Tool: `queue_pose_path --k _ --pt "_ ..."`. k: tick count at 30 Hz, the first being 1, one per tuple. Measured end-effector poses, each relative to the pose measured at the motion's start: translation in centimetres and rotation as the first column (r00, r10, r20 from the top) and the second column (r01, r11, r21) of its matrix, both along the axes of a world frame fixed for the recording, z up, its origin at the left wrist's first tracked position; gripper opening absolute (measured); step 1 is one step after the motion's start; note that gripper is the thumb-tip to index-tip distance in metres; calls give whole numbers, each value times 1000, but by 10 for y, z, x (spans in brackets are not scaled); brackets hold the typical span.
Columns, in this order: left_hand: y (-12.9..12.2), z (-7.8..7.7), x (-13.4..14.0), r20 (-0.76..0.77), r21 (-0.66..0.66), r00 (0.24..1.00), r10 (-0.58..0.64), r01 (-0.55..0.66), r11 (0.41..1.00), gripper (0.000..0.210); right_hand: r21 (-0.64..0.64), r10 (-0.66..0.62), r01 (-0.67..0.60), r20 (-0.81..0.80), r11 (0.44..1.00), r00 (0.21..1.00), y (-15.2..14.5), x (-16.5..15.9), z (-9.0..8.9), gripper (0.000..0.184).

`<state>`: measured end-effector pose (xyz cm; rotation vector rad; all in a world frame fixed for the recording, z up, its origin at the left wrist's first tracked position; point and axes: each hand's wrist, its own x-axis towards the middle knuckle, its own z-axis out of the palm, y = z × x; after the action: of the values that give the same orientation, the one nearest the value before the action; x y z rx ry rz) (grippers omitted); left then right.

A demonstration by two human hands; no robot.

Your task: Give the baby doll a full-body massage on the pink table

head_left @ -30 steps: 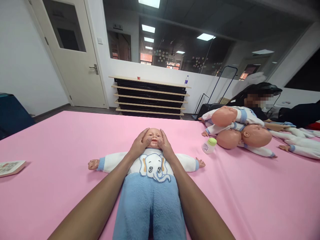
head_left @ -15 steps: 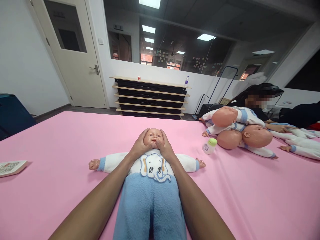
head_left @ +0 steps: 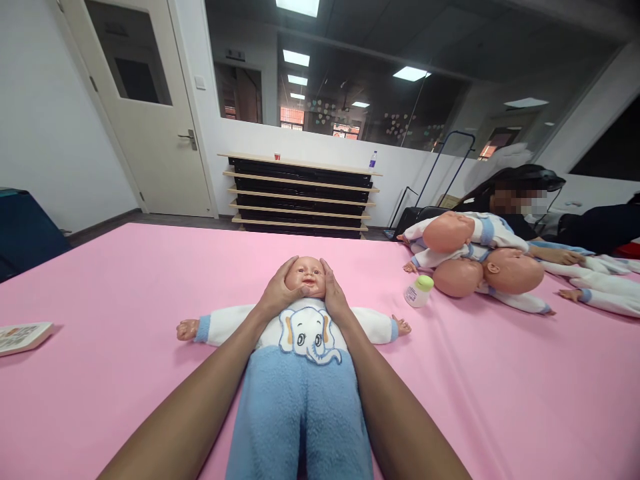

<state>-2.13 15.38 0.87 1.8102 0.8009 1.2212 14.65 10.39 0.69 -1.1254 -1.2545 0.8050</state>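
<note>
A baby doll (head_left: 300,387) lies on its back on the pink table surface, its arms stretched out to both sides. It wears a white top with an elephant picture and blue fleece trousers. My left hand (head_left: 280,287) cups one side of the doll's head, with the thumb on the cheek near the mouth. On the other side, my right hand (head_left: 334,287) is curved against the head, its thumb along the edge of the face. The doll's eyes, nose and mouth show between my hands. The fingertips partly wrap round the head.
A small bottle with a green cap (head_left: 419,291) stands right of the doll. Beyond it several dolls (head_left: 513,271) are piled up, and a person (head_left: 520,193) sits behind them. A flat printed box (head_left: 24,337) lies at the left on the pink surface (head_left: 125,280).
My right thumb has moved outward from beside the doll's mouth to the edge of its face. The left hand and the doll stay nearly still.
</note>
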Motion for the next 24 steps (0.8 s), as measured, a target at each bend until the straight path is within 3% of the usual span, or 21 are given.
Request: queue_pose_path --k 2,7,9,15,20,24 --pt "2 -1 0 -5 19 1000 8 -8 1000 93 8 22 -23 6 1000 1000 -3 1 2 71" --pt "7 -5 -1 4 43 1000 4 -4 999 87 -29 92 -91 70 995 993 -12 2 11 110" --pt "8 -7 -1 8 43 1000 5 -5 999 84 -37 104 -101 69 994 992 -14 2 13 117" --pt "5 -5 1 43 6 999 32 -32 999 63 -15 34 -33 105 999 994 -8 1 8 88" --pt "4 -4 4 109 -86 993 36 -26 996 59 -9 6 -5 132 1000 991 -3 0 6 82" --pt "8 -8 6 137 -69 990 40 -31 997 57 -22 -11 13 112 1000 994 -5 -1 7 73"
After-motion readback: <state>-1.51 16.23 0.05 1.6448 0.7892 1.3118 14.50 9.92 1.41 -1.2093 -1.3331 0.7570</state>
